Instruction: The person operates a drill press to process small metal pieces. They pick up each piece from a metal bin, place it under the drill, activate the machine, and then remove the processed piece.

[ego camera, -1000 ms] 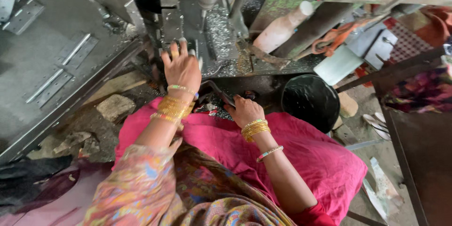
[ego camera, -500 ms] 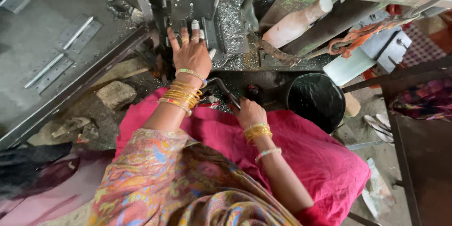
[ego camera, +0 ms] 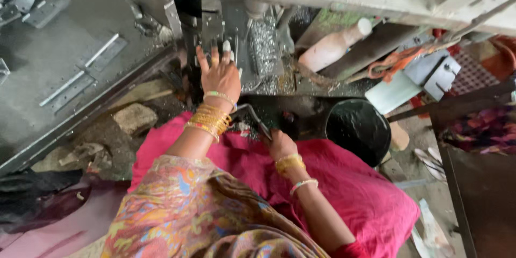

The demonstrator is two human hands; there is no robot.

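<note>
Metal handle [ego camera: 252, 117], a thin bent bar running from ten to four o'clock, is clenched at its lower end by the right hand [ego camera: 280, 144], while the left hand [ego camera: 219, 75], fingers spread and released, rests at eleven o'clock on the press block [ego camera: 212, 24].

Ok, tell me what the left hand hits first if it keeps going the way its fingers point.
Most likely the dark metal press block: the left hand points up at it, fingertips already at or near its face. Depth is unclear.
</note>
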